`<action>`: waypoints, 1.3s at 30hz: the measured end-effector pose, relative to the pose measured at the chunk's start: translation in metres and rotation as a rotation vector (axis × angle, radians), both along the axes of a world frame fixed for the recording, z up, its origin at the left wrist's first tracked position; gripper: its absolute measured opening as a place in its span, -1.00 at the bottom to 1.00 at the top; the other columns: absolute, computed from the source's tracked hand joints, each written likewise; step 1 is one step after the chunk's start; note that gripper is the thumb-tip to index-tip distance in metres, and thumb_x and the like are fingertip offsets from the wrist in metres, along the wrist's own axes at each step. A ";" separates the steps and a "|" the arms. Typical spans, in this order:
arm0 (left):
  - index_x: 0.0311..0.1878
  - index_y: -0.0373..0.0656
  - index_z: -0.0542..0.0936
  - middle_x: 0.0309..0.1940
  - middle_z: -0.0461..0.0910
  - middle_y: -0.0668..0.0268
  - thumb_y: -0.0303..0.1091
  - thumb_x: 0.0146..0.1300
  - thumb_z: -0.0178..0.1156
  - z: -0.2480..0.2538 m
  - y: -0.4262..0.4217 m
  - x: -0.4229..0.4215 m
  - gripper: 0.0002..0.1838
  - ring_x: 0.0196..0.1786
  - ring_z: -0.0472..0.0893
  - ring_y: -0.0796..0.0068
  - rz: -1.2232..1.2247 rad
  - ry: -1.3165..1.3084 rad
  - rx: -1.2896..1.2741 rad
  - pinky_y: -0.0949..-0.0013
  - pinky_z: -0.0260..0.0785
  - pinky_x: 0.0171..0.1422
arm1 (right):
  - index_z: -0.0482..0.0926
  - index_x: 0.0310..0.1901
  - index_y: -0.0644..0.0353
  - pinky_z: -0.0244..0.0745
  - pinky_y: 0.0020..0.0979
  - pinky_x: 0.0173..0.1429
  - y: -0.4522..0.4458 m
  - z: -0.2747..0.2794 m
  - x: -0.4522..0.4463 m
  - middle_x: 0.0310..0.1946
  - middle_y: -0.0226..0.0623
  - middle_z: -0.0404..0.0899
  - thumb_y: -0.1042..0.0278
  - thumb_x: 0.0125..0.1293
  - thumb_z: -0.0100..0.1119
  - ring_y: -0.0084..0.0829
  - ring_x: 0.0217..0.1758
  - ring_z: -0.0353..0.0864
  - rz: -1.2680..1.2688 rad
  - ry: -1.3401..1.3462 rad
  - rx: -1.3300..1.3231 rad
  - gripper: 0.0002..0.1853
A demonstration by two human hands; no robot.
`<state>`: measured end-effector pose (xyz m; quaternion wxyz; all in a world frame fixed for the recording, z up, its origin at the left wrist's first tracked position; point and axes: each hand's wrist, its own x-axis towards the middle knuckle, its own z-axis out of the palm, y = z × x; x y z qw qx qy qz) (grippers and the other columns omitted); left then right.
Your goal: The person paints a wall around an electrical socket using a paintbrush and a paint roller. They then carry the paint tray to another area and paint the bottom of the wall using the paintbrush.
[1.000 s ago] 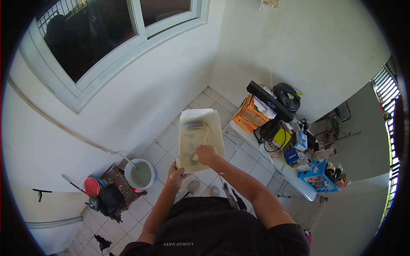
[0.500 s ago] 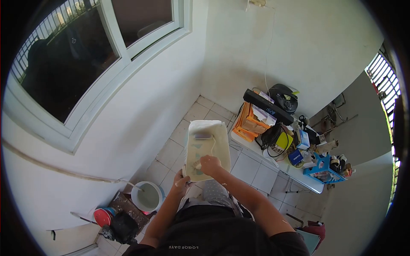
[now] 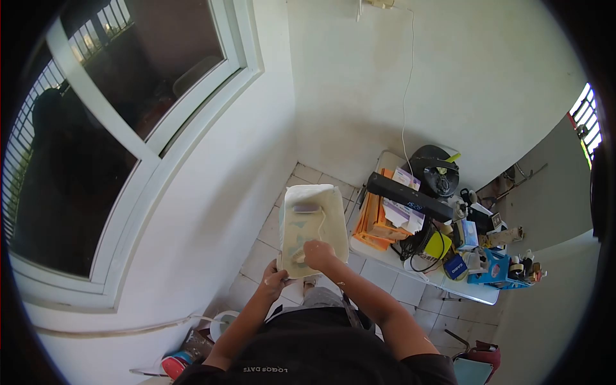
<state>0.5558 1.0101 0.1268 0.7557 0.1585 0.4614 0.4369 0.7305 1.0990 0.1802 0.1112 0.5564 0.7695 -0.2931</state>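
Note:
A cream-coloured paint tray (image 3: 342, 221) is held out in front of my body, with wet-looking paint and bluish patches on its bottom. My left hand (image 3: 276, 278) is closed on the tray's near left corner. Inside the tray lies a paint roller (image 3: 307, 208), its sleeve near the far end and its thin wire frame running back along the right side. My right hand (image 3: 318, 255) is wrapped around the roller's handle, low over the near half of the tray; most of the handle is hidden by the fingers.
On the right, a white table (image 3: 478, 293) carries orange envelopes, a black digital clock (image 3: 410, 197), cables and a blue basket (image 3: 493, 268). A window (image 3: 96, 160) is in the left wall. A white bucket (image 3: 222, 324) and a red-lidded can (image 3: 174, 367) sit lower left.
The view has shifted, so the window and table sit lower and the bucket is largely hidden by my left arm. Both hands keep their grips; the roller stays near the tray's far end.

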 end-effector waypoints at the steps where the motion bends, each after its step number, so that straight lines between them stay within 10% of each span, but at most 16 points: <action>1: 0.32 -0.29 0.27 0.15 0.48 0.06 -0.65 0.10 -0.02 -0.004 0.016 -0.002 -0.38 0.14 0.59 0.08 -0.004 -0.016 0.002 -0.02 0.56 0.16 | 0.65 -0.14 0.26 0.59 -0.15 0.06 0.015 -0.005 -0.001 -0.12 0.02 0.67 0.35 0.17 0.15 -0.08 0.01 0.68 -0.006 0.003 -0.015 -0.73; 16: 0.30 -0.32 0.27 0.17 0.46 0.00 -0.61 0.05 0.03 -0.011 0.153 -0.050 -0.37 0.16 0.58 0.01 -0.023 -0.056 0.006 -0.15 0.51 0.21 | 0.67 -0.16 0.22 0.56 -0.16 0.08 0.166 0.003 -0.027 -0.18 0.01 0.68 0.36 0.14 0.15 -0.06 -0.04 0.69 -0.041 -0.065 0.030 -0.74; 22: 0.27 -0.31 0.26 0.15 0.48 -0.01 -0.62 0.08 0.05 -0.026 0.226 -0.072 -0.40 0.17 0.57 -0.07 -0.113 -0.116 0.024 -0.25 0.48 0.21 | 0.70 -0.16 0.16 0.52 -0.11 0.12 0.203 0.064 -0.008 -0.20 0.05 0.67 0.32 0.18 0.12 -0.01 -0.02 0.66 -0.469 0.095 0.172 -0.75; 25: 0.25 -0.32 0.28 0.15 0.47 -0.03 -0.64 0.07 0.03 -0.027 0.266 -0.075 -0.42 0.17 0.56 -0.09 -0.165 -0.142 0.074 -0.24 0.49 0.20 | 0.69 -0.23 0.22 0.57 -0.22 -0.15 0.223 -0.032 0.064 -0.41 -0.07 0.66 0.29 0.32 0.06 -0.17 -0.28 0.69 -0.221 0.298 0.428 -0.76; 28: 0.25 -0.29 0.31 0.15 0.50 -0.04 -0.62 0.06 0.06 -0.037 0.295 -0.070 -0.41 0.16 0.58 -0.07 -0.215 -0.068 0.072 -0.26 0.46 0.23 | 0.61 -0.28 0.29 0.40 -0.40 -0.42 0.219 0.044 0.067 -0.56 -0.21 0.56 0.23 0.41 0.03 -0.48 -0.55 0.52 -1.022 0.786 -0.115 -0.71; 32: 0.25 -0.27 0.32 0.15 0.50 -0.03 -0.61 0.05 0.06 -0.026 0.324 -0.054 -0.41 0.16 0.58 -0.08 -0.262 -0.064 0.092 -0.25 0.46 0.24 | 0.48 -0.26 0.23 0.16 -0.52 -0.58 0.236 0.042 0.080 -0.57 -0.38 0.45 0.20 0.52 -0.05 -0.61 -0.69 0.28 -1.249 1.456 0.006 -0.73; 39: 0.26 -0.27 0.29 0.14 0.49 -0.04 -0.63 0.07 0.05 -0.014 0.334 -0.031 -0.41 0.15 0.58 -0.09 -0.190 -0.118 0.106 -0.28 0.50 0.19 | 0.39 -0.09 0.22 0.23 -0.56 -0.57 0.330 0.077 0.122 -0.41 -0.26 0.55 0.42 0.47 -0.02 -0.59 -0.53 0.45 -1.062 1.575 0.446 -0.91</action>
